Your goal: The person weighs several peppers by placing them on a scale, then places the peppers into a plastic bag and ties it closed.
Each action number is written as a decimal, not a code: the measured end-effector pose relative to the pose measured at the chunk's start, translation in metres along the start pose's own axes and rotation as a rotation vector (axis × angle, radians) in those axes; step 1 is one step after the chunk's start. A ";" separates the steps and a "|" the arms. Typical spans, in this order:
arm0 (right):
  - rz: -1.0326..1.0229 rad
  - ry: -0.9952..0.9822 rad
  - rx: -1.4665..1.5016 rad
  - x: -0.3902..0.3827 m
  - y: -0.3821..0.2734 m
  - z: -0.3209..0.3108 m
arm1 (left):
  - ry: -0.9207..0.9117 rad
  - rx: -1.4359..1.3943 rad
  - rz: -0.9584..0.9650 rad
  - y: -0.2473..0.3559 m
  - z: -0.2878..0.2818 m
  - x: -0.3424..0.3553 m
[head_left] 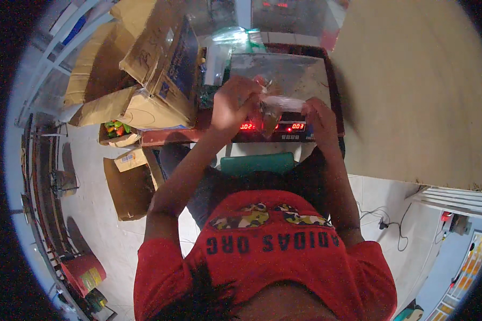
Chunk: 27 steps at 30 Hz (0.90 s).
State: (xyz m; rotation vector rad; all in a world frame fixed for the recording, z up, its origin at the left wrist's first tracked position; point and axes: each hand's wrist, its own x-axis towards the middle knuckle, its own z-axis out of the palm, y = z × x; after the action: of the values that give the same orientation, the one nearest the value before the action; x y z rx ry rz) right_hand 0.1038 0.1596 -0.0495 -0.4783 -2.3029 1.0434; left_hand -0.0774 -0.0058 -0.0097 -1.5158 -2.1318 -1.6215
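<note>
A small clear plastic bag [272,119] with reddish and greenish-brown contents hangs between my two hands, over the front of a digital scale [292,67]. My left hand [234,102] pinches its left side. The fingers of my right hand [320,119] close on the whitish end of the plastic, which is pulled out sideways towards them. Blur hides what exactly the bag contains. Red lit digits [299,127] glow on the scale's front panel, partly covered by the bag.
Open cardboard boxes [163,80] stand left of the scale. Below them, a small carton [111,140] holds red and green produce, probably peppers, beside an open box [127,187]. Clear plastic bags [235,38] lie behind the scale. A big tan board [418,96] fills the right side.
</note>
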 end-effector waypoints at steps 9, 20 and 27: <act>-0.125 -0.115 0.266 0.046 0.031 -0.014 | -0.384 -0.038 0.486 0.051 -0.006 0.013; 0.274 -0.173 0.968 -0.006 -0.008 0.091 | -0.137 -0.080 0.228 0.058 0.029 0.054; 0.420 -0.129 0.981 -0.019 -0.020 0.039 | -0.047 0.061 0.124 0.008 0.036 0.035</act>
State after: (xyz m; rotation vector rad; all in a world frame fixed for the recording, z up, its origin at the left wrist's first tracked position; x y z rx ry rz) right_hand 0.0928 0.1149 -0.0622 -0.4780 -1.5078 2.2518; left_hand -0.0726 0.0439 -0.0008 -1.6470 -2.0445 -1.4822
